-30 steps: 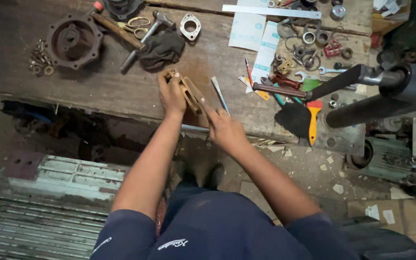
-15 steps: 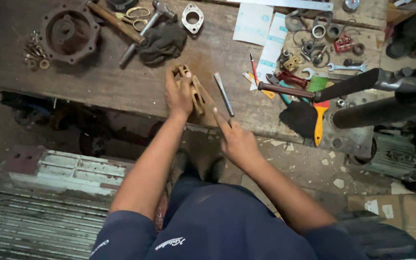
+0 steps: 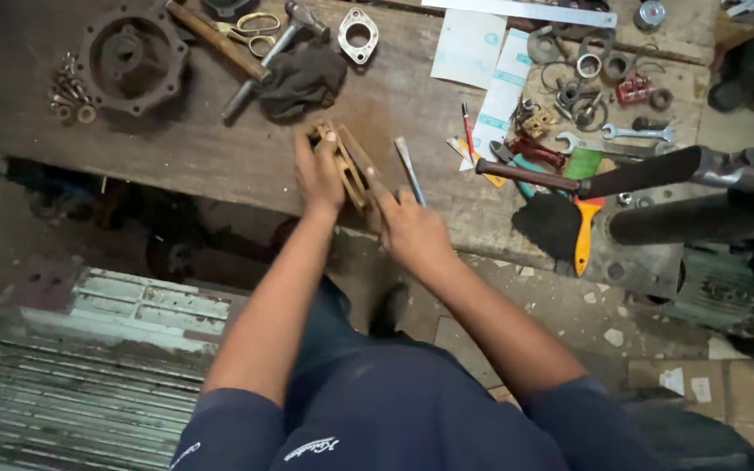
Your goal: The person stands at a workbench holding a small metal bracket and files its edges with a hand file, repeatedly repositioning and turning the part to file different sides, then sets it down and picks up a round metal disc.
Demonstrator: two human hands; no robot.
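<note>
Fingers of both hands clasped round brown flanged part [image 3: 349, 164], long axis slanting from upper left to lower right.

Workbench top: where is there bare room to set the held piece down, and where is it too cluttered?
Bare wood lies on the workbench between the round flanged casting, the dark rag and the left hand. A smaller strip runs between the rag and the paper sheets. Right of the papers it is crowded: rings, wrench, pliers, scraper.
</note>
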